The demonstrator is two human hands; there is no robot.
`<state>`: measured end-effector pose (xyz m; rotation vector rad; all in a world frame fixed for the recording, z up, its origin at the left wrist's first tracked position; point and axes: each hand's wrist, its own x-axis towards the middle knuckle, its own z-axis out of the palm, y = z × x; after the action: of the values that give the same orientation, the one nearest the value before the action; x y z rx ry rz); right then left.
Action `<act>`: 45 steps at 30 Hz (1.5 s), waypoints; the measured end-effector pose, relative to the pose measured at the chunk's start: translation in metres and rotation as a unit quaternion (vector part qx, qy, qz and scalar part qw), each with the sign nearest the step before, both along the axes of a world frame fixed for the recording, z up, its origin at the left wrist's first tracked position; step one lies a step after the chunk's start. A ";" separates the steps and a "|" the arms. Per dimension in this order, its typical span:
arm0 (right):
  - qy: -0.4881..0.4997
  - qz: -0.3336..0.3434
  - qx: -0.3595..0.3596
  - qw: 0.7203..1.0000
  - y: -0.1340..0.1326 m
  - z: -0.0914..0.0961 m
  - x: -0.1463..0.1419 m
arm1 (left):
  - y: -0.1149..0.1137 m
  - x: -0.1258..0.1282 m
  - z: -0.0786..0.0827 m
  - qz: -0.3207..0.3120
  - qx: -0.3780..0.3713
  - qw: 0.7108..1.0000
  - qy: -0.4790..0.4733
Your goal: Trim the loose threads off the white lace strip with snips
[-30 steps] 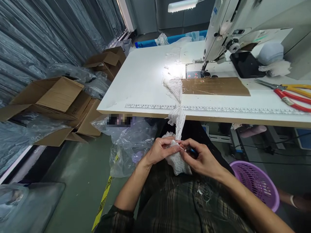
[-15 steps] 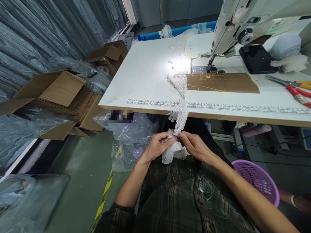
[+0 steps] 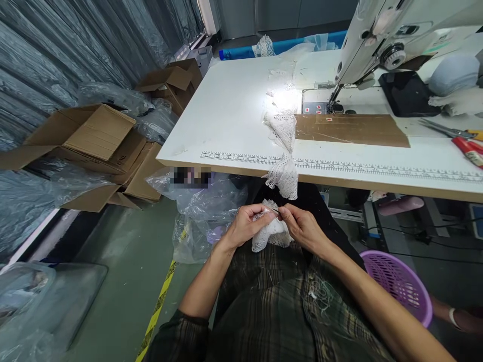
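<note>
The lace [image 3: 269,237] looks matt, probably rough cloth.

Left side: grey crinkled sheeting [image 3: 75,45] in folds
Far end: grey panels [image 3: 279,17], vertical seams
Floor [image 3: 124,241]: green, yellow-and-black tape [image 3: 160,301]
Sewing table [image 3: 222,110]: white top, printed ruler [image 3: 241,158] near front edge
Light: bright glare [image 3: 284,98] on tabletop

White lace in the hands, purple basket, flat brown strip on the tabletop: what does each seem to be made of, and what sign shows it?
White lace: probably cotton or synthetic thread, matte; openwork holes and soft folds show.
Purple basket: likely moulded plastic, smooth; evenly slotted, single-coloured wall.
Brown strip: perhaps cardboard under glossy tape; flat, with shiny streaks.
</note>
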<state>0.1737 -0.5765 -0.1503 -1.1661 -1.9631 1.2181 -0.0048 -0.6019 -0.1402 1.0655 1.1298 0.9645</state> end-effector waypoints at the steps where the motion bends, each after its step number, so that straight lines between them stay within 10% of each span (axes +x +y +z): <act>1: 0.019 0.010 -0.021 1.000 -0.001 -0.003 0.001 | 0.000 0.001 -0.002 -0.001 -0.002 1.000 -0.003; 5: 0.039 0.068 -0.077 0.994 -0.008 -0.020 0.010 | 0.003 0.003 -0.015 -0.008 0.022 0.998 0.052; 9: -0.088 -0.008 0.023 0.996 -0.007 -0.028 0.019 | 0.017 0.007 -0.026 0.031 0.147 0.970 0.191; 17: -0.006 -0.067 0.097 0.993 0.003 0.011 0.024 | 0.039 0.031 -0.018 0.059 0.166 0.964 0.201; 25: 0.021 -0.164 0.053 0.985 0.013 0.027 0.012 | -0.010 0.037 0.001 -0.134 0.455 0.803 0.361; 30: 0.050 -0.020 0.030 0.998 -0.007 0.029 0.018 | -0.004 0.012 0.006 0.035 0.373 0.896 0.237; 33: 0.062 0.067 0.012 0.996 -0.019 0.028 0.020 | 0.005 0.002 0.006 -0.055 0.218 0.973 0.056; 36: 0.057 0.076 -0.004 0.995 -0.023 0.026 0.020 | 0.007 0.003 0.003 -0.116 0.104 0.987 -0.023; 45: 0.027 0.019 -0.025 0.999 -0.006 0.014 0.024 | 0.001 0.004 0.001 -0.022 -0.005 1.000 -0.016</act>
<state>0.1976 -0.5827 -0.1360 -1.1125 -1.9330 1.3117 -0.0006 -0.6007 -0.1389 1.0585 1.0800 0.9381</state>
